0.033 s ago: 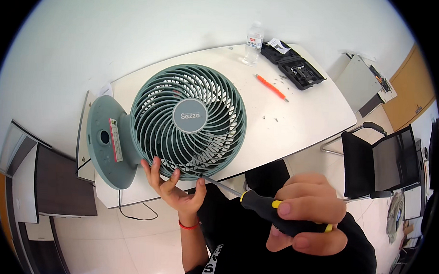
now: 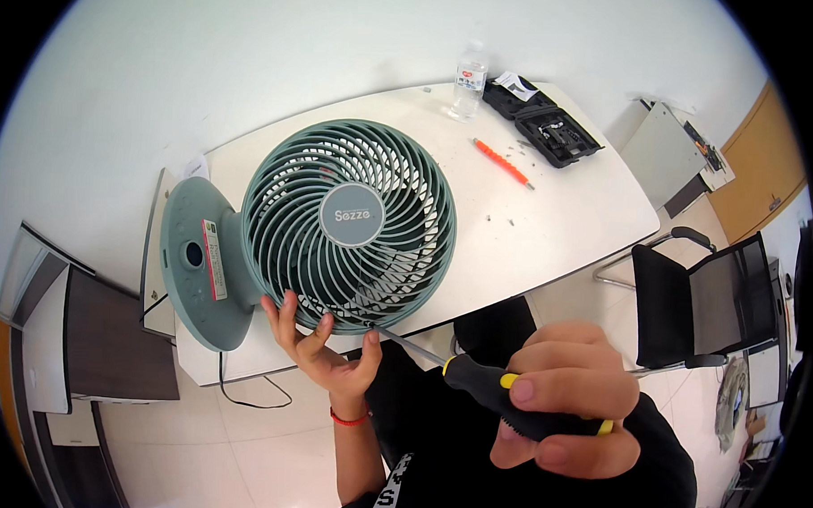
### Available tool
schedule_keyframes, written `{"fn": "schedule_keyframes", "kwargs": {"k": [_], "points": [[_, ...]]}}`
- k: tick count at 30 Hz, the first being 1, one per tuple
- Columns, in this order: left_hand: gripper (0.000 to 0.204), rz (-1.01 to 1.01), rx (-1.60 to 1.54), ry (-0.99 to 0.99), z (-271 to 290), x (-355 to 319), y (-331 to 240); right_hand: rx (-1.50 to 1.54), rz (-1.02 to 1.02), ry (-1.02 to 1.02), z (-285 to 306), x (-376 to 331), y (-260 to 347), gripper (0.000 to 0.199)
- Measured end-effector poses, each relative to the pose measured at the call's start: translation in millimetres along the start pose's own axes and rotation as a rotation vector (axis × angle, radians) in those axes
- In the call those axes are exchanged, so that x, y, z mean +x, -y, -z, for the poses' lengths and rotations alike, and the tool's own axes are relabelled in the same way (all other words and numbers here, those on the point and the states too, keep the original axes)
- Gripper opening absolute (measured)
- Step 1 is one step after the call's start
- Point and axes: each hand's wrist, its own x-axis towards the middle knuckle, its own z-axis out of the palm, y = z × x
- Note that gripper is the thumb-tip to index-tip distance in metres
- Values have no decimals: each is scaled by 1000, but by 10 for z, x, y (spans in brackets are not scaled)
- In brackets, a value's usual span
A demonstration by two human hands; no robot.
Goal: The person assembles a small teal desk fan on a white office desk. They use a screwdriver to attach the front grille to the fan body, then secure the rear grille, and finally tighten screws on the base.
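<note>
A grey-green fan (image 2: 279, 173) with a round spiral grille lies on the table, its oval base at the left. My right hand (image 2: 572, 394) is wrapped around the black and yellow handle of a screwdriver (image 2: 478, 379). The metal shaft runs up and left, and its tip meets the grille's lower rim. My left hand (image 2: 327, 354), palm up, has its fingers spread against that rim. Its thumb is beside the screwdriver tip. I cannot make out the screw or slot at the tip.
On the white table (image 2: 569, 224) lie an orange-handled tool (image 2: 504, 163) and several small dark bits. A clear bottle (image 2: 468, 81) stands near an opened black tool case (image 2: 558, 134). A power cord (image 2: 253, 403) hangs off the edge. At the right stands a black chair (image 2: 696, 300).
My right hand and the screwdriver handle have shifted very slightly to the left, and the handle appears turned a little. The fan and my left hand look the same.
</note>
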Motion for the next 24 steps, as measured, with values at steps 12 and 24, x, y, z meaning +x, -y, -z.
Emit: {"fn": "schedule_keyframes", "kwargs": {"k": [12,24], "points": [[62,-67,139,6,10,12,20,63,114,158,-167,277,-83,32],[54,-8,52,1,8,-35,39,-160,89,266,-121,493,-23,35]]}}
